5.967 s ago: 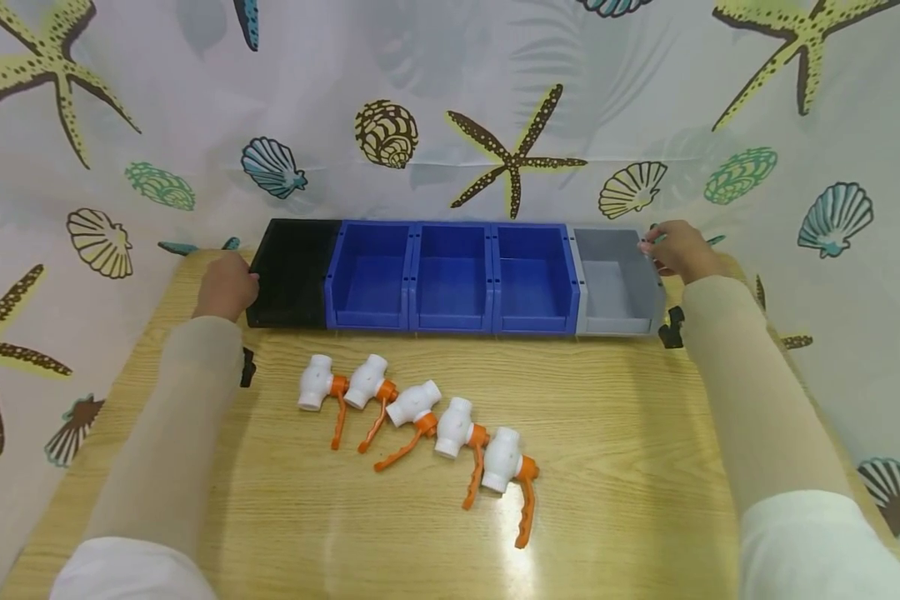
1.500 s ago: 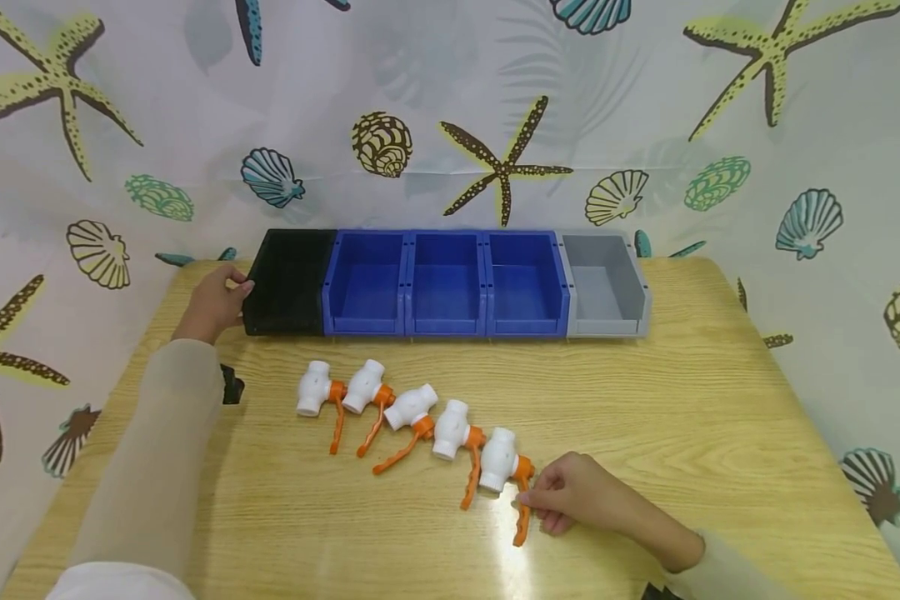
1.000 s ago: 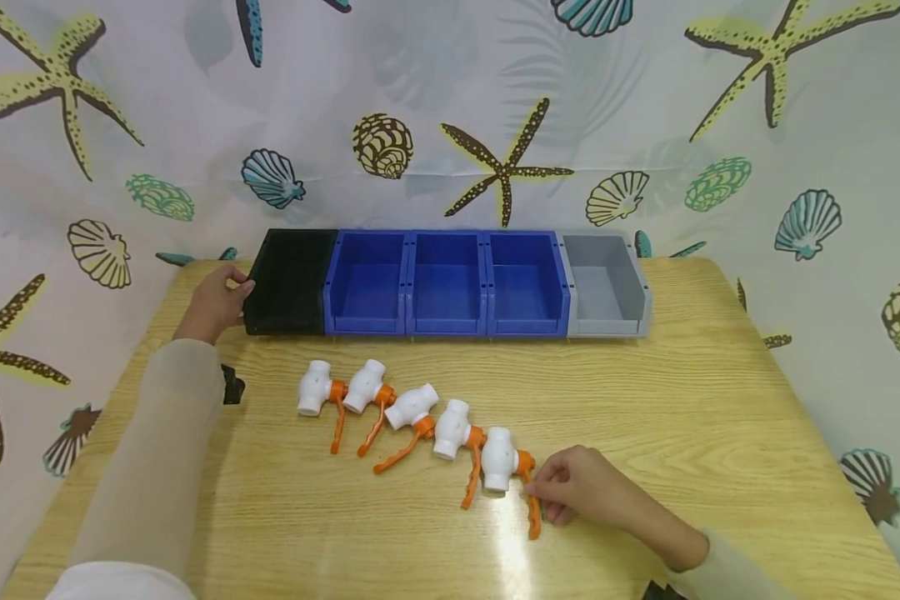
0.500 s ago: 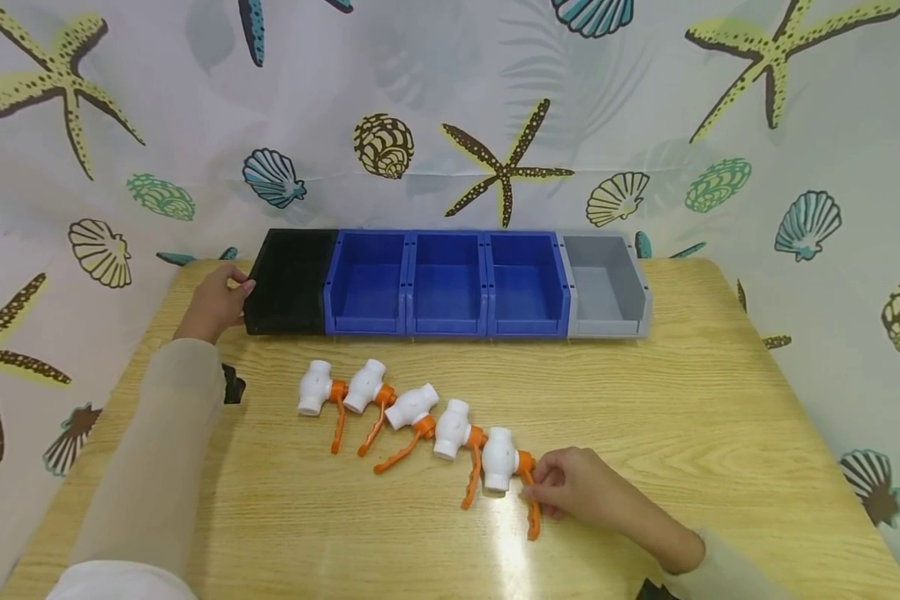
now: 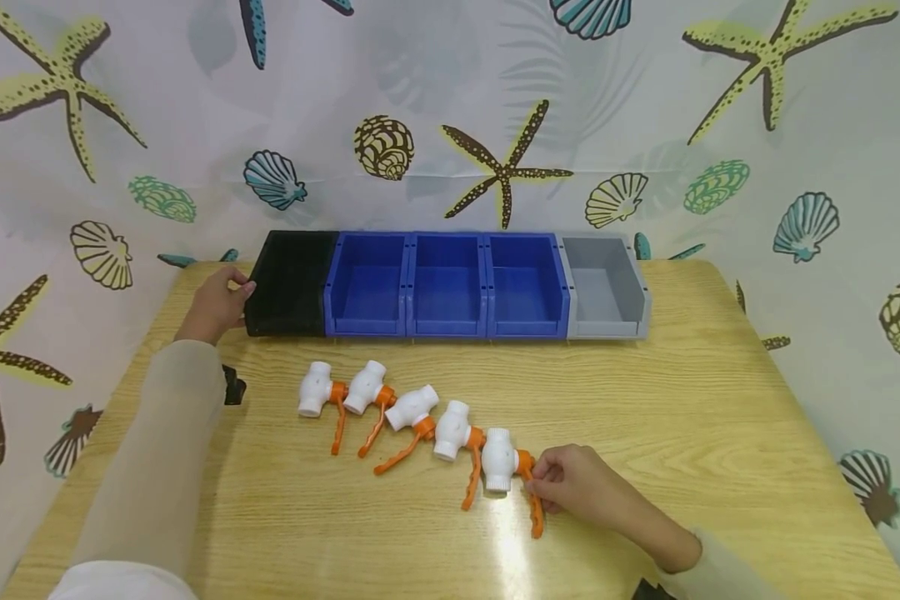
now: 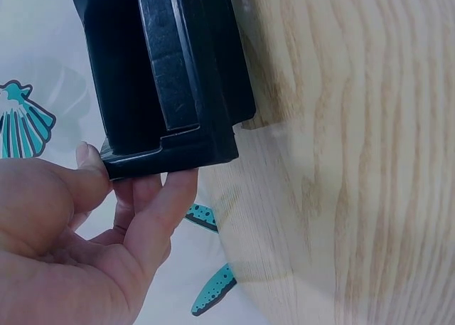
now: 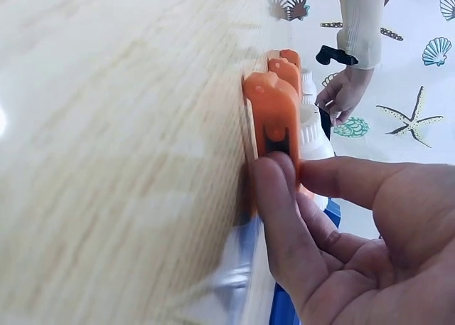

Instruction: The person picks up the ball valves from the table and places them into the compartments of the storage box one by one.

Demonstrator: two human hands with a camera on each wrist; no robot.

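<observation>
My right hand (image 5: 581,485) pinches the orange lever handle (image 5: 536,510) of the rightmost white ball valve (image 5: 499,461) between thumb and fingers. In the right wrist view the handle (image 7: 274,101) points toward the camera, with the fingertips on both of its sides. The valve lies on the table. At the far left, my left hand (image 5: 216,302) grips the outer side wall of a black bin (image 5: 285,323). The left wrist view has the thumb over the rim of this bin (image 6: 188,144) and the fingers against its outside.
More white valves with orange handles, such as the leftmost valve (image 5: 316,388), form a slanting row on the wooden table (image 5: 645,400). Blue bins (image 5: 447,327) and a grey bin (image 5: 607,329) stand beside the black one. A shell-patterned cloth (image 5: 435,83) hangs behind.
My right hand has left the grey bin and come down to the rightmost valve. That valve has turned slightly, its handle end swinging right. My left hand stays at the black bin.
</observation>
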